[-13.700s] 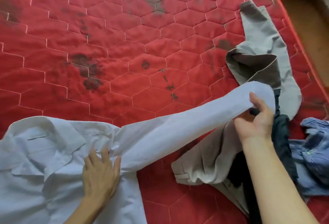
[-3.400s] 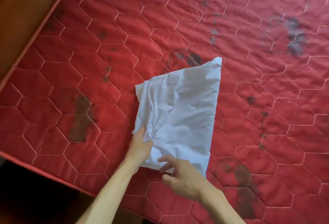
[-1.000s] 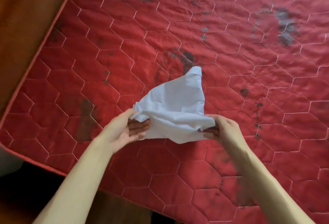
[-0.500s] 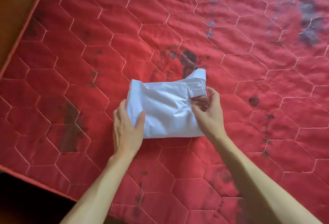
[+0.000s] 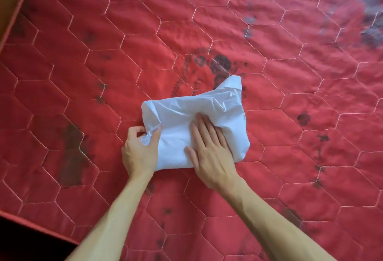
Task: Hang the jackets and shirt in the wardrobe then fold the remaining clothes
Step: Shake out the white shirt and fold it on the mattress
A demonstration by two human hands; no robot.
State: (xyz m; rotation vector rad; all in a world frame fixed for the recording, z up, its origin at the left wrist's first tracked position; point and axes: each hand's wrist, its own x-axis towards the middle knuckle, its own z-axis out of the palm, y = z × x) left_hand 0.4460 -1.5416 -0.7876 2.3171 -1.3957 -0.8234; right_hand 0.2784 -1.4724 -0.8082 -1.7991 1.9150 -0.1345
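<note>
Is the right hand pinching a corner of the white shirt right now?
No, the right hand lies flat, palm down, on the folded white shirt; the left hand is gripping its bunched corner.

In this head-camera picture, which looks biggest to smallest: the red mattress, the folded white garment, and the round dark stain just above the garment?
1. Red mattress, which fills nearly the whole view.
2. Folded white garment, partly covered by the left hand and right hand.
3. Round dark stain, clearly the smallest.
</note>
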